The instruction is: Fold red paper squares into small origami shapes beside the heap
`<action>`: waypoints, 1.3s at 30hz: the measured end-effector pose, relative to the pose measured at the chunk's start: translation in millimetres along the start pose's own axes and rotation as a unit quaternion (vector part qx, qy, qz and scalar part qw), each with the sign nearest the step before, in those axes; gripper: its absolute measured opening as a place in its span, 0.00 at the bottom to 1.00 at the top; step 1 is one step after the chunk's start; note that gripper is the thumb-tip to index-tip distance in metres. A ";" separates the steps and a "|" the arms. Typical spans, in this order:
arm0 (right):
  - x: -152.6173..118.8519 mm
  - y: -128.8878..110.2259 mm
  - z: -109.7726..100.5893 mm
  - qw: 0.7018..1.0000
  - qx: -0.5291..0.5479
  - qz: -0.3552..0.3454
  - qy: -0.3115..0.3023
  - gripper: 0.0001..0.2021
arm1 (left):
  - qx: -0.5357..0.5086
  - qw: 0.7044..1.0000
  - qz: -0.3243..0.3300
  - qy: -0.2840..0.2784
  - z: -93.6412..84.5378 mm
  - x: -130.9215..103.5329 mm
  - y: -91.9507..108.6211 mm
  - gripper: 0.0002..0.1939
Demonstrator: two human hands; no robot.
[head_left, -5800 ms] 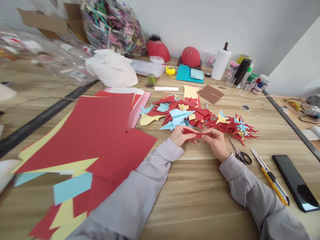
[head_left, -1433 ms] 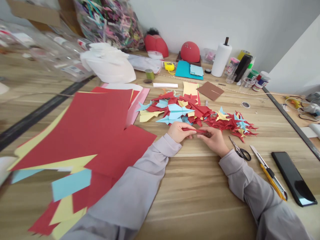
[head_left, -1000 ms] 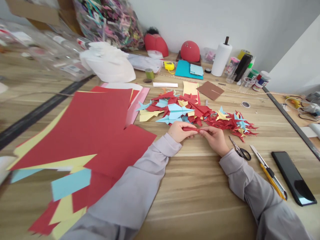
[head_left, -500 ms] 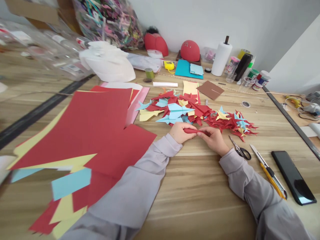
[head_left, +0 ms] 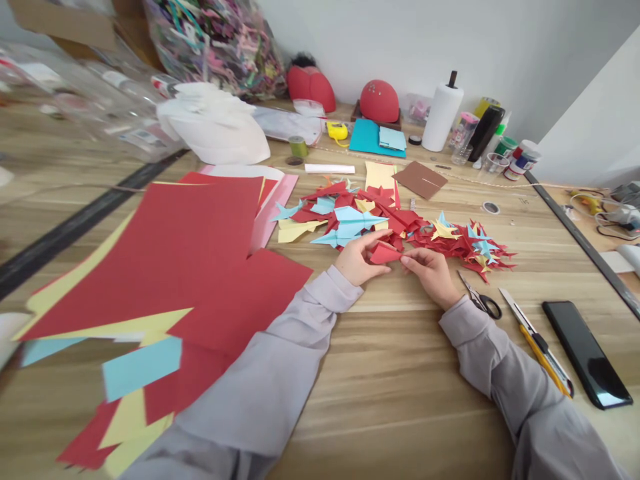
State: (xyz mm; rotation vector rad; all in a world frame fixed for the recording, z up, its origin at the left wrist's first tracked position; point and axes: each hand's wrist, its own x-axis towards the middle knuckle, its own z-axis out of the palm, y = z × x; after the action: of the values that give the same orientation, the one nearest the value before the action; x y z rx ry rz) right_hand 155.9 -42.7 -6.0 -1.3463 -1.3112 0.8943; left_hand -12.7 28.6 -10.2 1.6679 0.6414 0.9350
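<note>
Head view: at the centre of the frame, a small folded red paper (head_left: pixel 385 253) is held between two hands above the tabletop (head_left: pixel 400 373). The left hand (head_left: pixel 361 259) grasps its wider end, thumb and fingers closing its grip on either side; the right hand (head_left: pixel 429 272) pinches its pointed right tip. Just beyond lies a heap of folded paper pieces (head_left: pixel 350 217), red, blue and yellow, extending rightward. Large red sheets (head_left: pixel 200 240) occupy the left of the frame, with a light-blue piece (head_left: pixel 143 368) at lower left. Right of the right hand lie scissors (head_left: pixel 480 299), a yellow utility knife (head_left: pixel 543 353) and a black phone (head_left: pixel 585 353).
</note>
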 end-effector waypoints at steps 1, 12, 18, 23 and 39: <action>0.6 -0.4 -0.4 1.000 0.018 0.009 0.004 0.12 | -0.018 1.000 -0.008 0.002 0.3 0.0 -0.1 0.37; -1.3 -4.9 -0.4 1.000 -0.009 0.016 -0.022 0.10 | -0.054 0.996 -0.033 0.058 3.4 1.6 -1.7 0.15; -1.9 -5.9 -0.2 0.997 -0.062 -0.007 -0.034 0.10 | -0.089 0.993 -0.051 0.052 3.9 1.0 -0.2 0.16; -2.3 -3.7 0.0 0.996 -0.066 -0.021 -0.054 0.13 | -0.093 0.993 -0.065 0.045 2.7 1.1 2.8 0.17; -3.2 -4.2 1.6 0.994 -0.082 -0.053 -0.039 0.10 | -0.175 0.970 -0.170 -0.012 -3.1 3.8 5.6 0.15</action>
State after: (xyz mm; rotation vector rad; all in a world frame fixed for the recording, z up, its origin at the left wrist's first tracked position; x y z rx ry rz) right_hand 153.0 -46.0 -2.7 -1.3656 -1.5294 0.7859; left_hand -13.5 31.6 -3.4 1.2083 0.6766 0.7296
